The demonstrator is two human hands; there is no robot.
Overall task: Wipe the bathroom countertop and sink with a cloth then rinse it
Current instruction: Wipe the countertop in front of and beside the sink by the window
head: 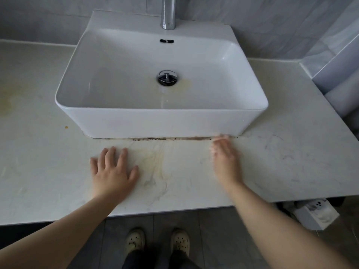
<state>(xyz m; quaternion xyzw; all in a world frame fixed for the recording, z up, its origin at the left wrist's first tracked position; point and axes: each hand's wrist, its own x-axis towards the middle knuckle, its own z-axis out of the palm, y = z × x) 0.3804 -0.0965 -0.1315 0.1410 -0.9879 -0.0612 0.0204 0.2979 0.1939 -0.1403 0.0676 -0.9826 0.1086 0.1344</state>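
Yellow-stained pale countertop [281, 133] under white sink [161, 121]; left hand [113, 171] flat, fingers spread; right hand [225, 160] blurred, open, empty.

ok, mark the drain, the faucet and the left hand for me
drain [167, 78]: head view, on the chrome stopper at the basin floor.
faucet [168, 14]: head view, on the chrome column behind the basin.
left hand [113, 172]: head view, on the back of the hand, flat on the countertop.
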